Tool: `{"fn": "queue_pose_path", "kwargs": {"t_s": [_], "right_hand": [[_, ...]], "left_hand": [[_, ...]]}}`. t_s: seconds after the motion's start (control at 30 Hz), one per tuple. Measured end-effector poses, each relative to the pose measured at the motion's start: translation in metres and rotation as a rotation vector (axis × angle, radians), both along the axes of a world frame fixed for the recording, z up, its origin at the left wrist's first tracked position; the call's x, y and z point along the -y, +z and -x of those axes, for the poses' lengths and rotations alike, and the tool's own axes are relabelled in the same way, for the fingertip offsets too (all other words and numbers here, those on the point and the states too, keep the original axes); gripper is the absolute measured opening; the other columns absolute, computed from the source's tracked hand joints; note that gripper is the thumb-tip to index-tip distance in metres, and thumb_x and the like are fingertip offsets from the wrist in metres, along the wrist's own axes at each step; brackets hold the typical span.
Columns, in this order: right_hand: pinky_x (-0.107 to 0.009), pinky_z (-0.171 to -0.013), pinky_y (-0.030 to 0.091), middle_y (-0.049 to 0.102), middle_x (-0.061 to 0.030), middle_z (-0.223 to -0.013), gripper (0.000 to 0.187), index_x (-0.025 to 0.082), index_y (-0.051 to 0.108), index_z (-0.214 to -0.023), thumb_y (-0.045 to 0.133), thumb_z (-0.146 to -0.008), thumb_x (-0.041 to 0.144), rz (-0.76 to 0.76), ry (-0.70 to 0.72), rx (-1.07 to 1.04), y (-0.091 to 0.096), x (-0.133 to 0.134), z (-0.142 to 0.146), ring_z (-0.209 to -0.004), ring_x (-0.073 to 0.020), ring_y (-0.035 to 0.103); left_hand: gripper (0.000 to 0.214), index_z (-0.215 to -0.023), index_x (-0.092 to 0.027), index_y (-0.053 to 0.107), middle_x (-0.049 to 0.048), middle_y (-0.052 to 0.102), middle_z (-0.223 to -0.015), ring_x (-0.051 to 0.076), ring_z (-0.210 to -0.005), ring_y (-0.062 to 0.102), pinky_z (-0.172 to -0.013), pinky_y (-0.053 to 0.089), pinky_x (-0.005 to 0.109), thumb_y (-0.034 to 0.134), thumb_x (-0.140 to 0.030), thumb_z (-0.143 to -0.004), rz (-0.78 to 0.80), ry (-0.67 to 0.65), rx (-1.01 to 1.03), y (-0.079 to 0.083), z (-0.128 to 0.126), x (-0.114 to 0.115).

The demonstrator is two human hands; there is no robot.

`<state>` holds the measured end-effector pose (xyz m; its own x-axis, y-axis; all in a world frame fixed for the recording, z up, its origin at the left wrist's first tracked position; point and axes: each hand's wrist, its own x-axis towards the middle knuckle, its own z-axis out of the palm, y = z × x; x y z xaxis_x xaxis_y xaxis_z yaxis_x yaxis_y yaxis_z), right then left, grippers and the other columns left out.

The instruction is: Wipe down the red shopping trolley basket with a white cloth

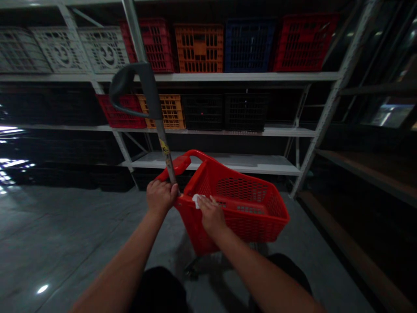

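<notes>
A red plastic shopping basket on wheels stands on the floor right in front of me. Its grey telescopic pull handle rises up to a dark curved grip. My left hand is closed round the lower part of that handle pole, by the basket's rim. My right hand presses a small white cloth against the near rim of the basket, fingers curled over it. The basket looks empty inside.
Metal shelving stands behind the basket, loaded with white, red, orange, blue and black crates. More dark shelves run along the right. The floor is grey and glossy.
</notes>
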<state>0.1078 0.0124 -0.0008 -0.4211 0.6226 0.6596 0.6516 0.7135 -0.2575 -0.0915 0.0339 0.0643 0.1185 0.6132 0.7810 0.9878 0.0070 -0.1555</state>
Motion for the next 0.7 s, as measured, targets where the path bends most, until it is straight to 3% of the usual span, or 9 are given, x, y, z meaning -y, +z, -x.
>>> {"fn": "queue_pose_path", "kwargs": {"t_s": [0.13,0.2,0.27,0.43,0.5,0.6,0.7], "right_hand": [[-0.041,-0.104,0.024,0.052,-0.0086,-0.123,0.052,0.014,0.046,-0.124,0.033,-0.076,0.001,0.007,-0.125,0.039,-0.032,0.012,-0.077,-0.116,-0.0169,0.045],[-0.043,-0.104,0.024,0.054,-0.0091,-0.121,0.052,0.014,0.049,-0.122,0.033,-0.075,0.0,0.015,-0.195,0.034,-0.038,0.014,-0.092,-0.115,-0.0176,0.046],[-0.041,-0.103,0.025,0.055,-0.0085,-0.12,0.052,0.014,0.049,-0.122,0.034,-0.075,0.0,0.022,-0.22,0.012,-0.035,0.011,-0.079,-0.115,-0.0176,0.045],[-0.033,-0.104,0.026,0.05,-0.0078,-0.126,0.045,0.011,0.045,-0.126,0.035,-0.081,0.009,0.01,-0.141,-0.044,-0.004,-0.016,0.007,-0.119,-0.0168,0.041],[-0.032,-0.104,0.024,0.047,-0.007,-0.129,0.045,0.012,0.043,-0.127,0.034,-0.083,0.011,0.009,-0.121,-0.038,0.003,-0.022,0.024,-0.121,-0.0159,0.038],[-0.034,-0.105,0.022,0.043,-0.0059,-0.132,0.049,0.014,0.038,-0.13,0.034,-0.082,0.009,0.004,-0.103,0.011,-0.003,-0.019,0.004,-0.124,-0.0143,0.033],[-0.037,-0.106,0.019,0.044,-0.0053,-0.131,0.053,0.017,0.038,-0.13,0.034,-0.079,0.004,0.004,-0.156,0.07,-0.023,-0.008,-0.056,-0.125,-0.0138,0.032]], "left_hand": [[0.043,-0.06,-0.016,0.061,0.0087,0.061,-0.062,0.022,-0.072,0.051,-0.077,0.031,0.037,0.032,-0.038,-0.081,0.002,0.006,-0.014,-0.001,0.008,-0.003],[0.043,-0.06,-0.016,0.062,0.0087,0.061,-0.062,0.022,-0.072,0.051,-0.077,0.03,0.038,0.032,-0.037,-0.081,0.002,0.008,-0.02,-0.001,0.006,-0.004],[0.043,-0.061,-0.016,0.063,0.0091,0.062,-0.062,0.023,-0.072,0.051,-0.076,0.03,0.038,0.031,-0.038,-0.081,0.002,0.013,-0.016,0.0,0.0,-0.004],[0.045,-0.063,-0.015,0.064,0.0096,0.063,-0.064,0.023,-0.072,0.052,-0.076,0.03,0.038,0.031,-0.039,-0.082,0.006,0.024,0.008,0.004,-0.02,-0.007],[0.045,-0.064,-0.015,0.065,0.0095,0.063,-0.064,0.023,-0.072,0.052,-0.076,0.03,0.038,0.031,-0.039,-0.082,0.008,0.026,0.012,0.005,-0.022,-0.009],[0.045,-0.064,-0.015,0.064,0.0092,0.063,-0.064,0.023,-0.072,0.052,-0.076,0.031,0.038,0.031,-0.039,-0.082,0.007,0.025,-0.008,0.004,-0.018,-0.015],[0.044,-0.062,-0.016,0.063,0.0088,0.062,-0.063,0.022,-0.072,0.052,-0.075,0.03,0.036,0.031,-0.039,-0.082,-0.006,0.022,-0.03,0.003,-0.009,-0.022]]}}
